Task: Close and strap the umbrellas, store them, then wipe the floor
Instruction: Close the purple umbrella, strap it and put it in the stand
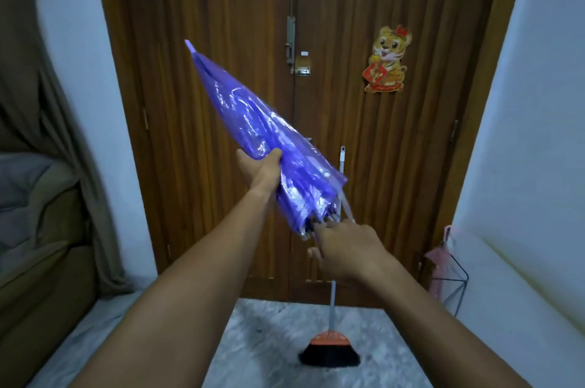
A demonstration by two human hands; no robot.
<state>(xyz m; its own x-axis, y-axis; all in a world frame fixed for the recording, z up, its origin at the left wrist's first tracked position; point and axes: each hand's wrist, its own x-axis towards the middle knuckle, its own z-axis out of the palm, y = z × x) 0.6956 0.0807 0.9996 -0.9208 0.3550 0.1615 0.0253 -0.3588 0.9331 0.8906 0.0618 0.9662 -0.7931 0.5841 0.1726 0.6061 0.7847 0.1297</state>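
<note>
A folded purple umbrella [253, 128] points up and to the left in front of the wooden door. My left hand [261, 171] grips its gathered canopy near the lower middle. My right hand [345, 248] is at the umbrella's lower end, fingers closed around the shaft or handle just below the rib tips; the handle itself is hidden by that hand. A loose strap with a white snap [326, 174] shows on the canopy's right side. A pink umbrella [438, 261] stands in a wire rack [456, 286] at the right wall.
A broom [330, 346] with an orange head leans upright against the double wooden door [348, 102], its bristles on the grey floor [285, 340]. A brown sofa [34, 229] and curtain fill the left side. White walls flank the door.
</note>
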